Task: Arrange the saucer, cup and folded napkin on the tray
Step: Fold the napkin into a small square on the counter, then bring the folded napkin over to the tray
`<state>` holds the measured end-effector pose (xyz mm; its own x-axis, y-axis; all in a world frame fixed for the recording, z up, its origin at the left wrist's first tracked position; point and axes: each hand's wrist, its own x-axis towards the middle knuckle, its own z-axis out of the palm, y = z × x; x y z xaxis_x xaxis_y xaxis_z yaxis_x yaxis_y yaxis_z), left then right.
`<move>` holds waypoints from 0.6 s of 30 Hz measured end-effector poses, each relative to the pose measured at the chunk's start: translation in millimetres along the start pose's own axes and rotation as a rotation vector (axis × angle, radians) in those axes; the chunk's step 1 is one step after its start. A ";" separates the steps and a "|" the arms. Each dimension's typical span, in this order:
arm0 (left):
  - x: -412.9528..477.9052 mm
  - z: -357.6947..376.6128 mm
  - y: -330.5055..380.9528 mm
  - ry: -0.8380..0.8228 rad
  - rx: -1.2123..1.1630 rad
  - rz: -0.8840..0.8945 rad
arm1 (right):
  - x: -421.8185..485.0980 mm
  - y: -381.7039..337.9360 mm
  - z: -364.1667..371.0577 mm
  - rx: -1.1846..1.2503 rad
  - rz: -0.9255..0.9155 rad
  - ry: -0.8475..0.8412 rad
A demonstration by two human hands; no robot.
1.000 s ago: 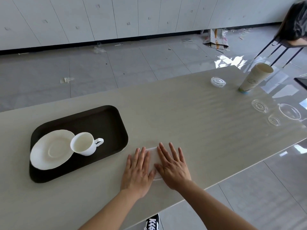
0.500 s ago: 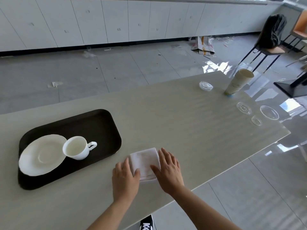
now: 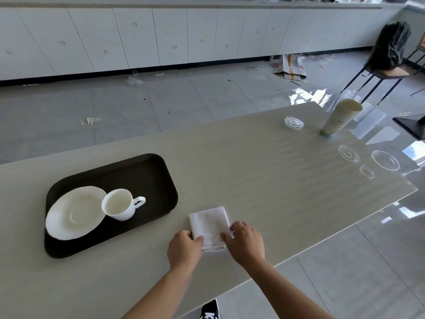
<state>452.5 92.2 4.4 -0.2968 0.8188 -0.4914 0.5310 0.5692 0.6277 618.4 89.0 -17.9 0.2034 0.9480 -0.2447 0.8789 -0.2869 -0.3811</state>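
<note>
A dark brown tray [image 3: 151,173] lies on the left part of the table. On it a white saucer [image 3: 74,212] sits at the left, and a white cup [image 3: 118,207] stands beside the saucer's right rim, handle pointing right. A white folded napkin [image 3: 210,223] lies flat on the table just right of the tray. My left hand [image 3: 184,248] pinches the napkin's near left corner. My right hand [image 3: 247,244] grips its near right edge, fingers curled over the cloth.
A tall paper cup [image 3: 340,117] stands at the far right of the table [image 3: 264,169], with several clear plastic lids [image 3: 294,122] and a clear bowl [image 3: 385,160] near it. A chair with a black bag [image 3: 392,46] is on the floor beyond.
Both hands slid back from lying flat on the napkin to gripping its near edge. More of the napkin is uncovered. The head camera has tilted up.
</note>
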 end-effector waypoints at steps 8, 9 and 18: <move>2.5 -1.6 2.4 -0.084 -0.193 -0.092 | -2.5 -10.5 -1.9 0.114 0.112 -0.085; 2.4 -2.6 0.9 -0.085 -0.206 -0.087 | -3.3 -11.8 -1.4 0.111 0.102 -0.079; -0.2 -19.3 -5.5 -0.018 -0.210 0.000 | -8.8 -27.1 2.2 0.155 0.005 0.014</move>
<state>434.3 90.4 12.7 -0.2815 0.8182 -0.5013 0.3529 0.5741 0.7388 591.8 88.2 -7.4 0.2148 0.9480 -0.2348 0.8011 -0.3086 -0.5129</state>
